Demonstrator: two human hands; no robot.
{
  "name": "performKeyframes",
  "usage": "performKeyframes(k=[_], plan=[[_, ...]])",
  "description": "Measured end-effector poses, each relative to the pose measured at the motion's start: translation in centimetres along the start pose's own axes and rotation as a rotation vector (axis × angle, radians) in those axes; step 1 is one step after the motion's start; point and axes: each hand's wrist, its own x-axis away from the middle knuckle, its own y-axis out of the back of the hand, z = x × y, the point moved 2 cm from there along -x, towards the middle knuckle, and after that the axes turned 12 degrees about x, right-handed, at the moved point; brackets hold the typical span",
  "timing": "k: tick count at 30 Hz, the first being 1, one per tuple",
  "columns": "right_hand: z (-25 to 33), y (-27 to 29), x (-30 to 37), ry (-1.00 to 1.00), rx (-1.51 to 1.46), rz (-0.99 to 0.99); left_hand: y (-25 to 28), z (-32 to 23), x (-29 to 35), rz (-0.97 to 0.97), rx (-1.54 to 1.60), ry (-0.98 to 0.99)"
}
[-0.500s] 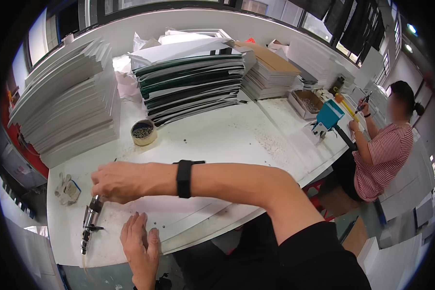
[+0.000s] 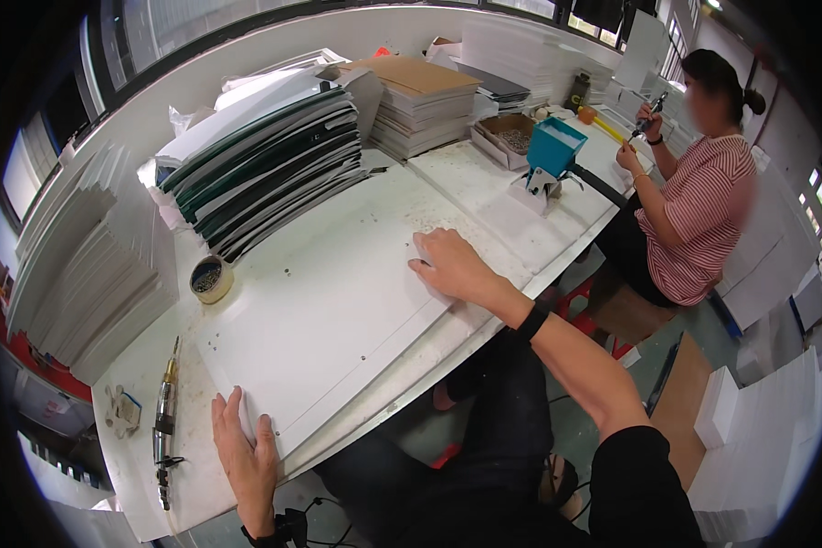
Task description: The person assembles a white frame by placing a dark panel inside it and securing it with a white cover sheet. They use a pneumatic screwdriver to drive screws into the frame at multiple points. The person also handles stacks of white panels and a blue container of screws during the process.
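A flat white panel (image 2: 310,310) lies on the worktable before me, with several small dark screws or holes along its edges. My left hand (image 2: 247,457) rests against its near left end, fingers stretched and thumb apart. At the opposite end, my right hand (image 2: 457,265) lies over the panel's right edge, thumb apart from the fingers. A silver power screwdriver (image 2: 164,420) with a brass-coloured tip lies on the table, left of my left hand, and neither hand touches it. Beyond the panel's far left side stands a round tub (image 2: 212,279) of small screws.
Stacked white panels (image 2: 91,265) rise at the left; dark green and white sheets (image 2: 274,169) are piled behind. Crumpled gloves (image 2: 121,411) lie near the screwdriver. A blue hopper (image 2: 554,146) and a box of screws (image 2: 507,139) stand right, near a seated co-worker (image 2: 699,183) holding a tool.
My right hand has let go of the screwdriver at the left and moved across to the panel's right edge. My left hand stays at the panel's left end. The view has shifted rightward.
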Motion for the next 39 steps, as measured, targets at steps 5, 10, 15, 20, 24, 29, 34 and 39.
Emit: performKeyframes(k=[5,10,15,20,24,29,34,39], plan=[[-2.1,3.5,7.7,-0.109,-0.09,-0.064,-1.7,-2.0,1.5,0.012,0.105,0.026],[-3.3,6.3,17.0,-0.432,-0.275,-0.002,-3.0,-4.4,3.8,0.061,0.209,0.017],[-6.0,3.8,22.3,-0.732,-0.627,-0.051,-5.7,-6.0,4.1,0.106,0.458,-0.007],[-7.2,0.6,28.0,-0.821,-0.813,-0.294,-8.4,-8.9,1.8,0.088,0.858,0.104],[-7.9,1.8,34.9,-0.905,-0.873,-0.489,-12.5,-11.4,1.4,0.193,0.773,0.097],[-8.2,8.0,42.8,-1.072,-0.779,-0.483,-18.6,-14.9,1.8,0.406,0.827,0.21],[-3.0,10.1,52.7,-1.257,-0.777,-0.78,-26.9,-15.3,2.6,0.506,0.81,-0.019],[3.8,13.0,60.0,-1.419,-0.33,-0.918,-33.5,-21.1,7.4,1.0,0.848,-0.061]])
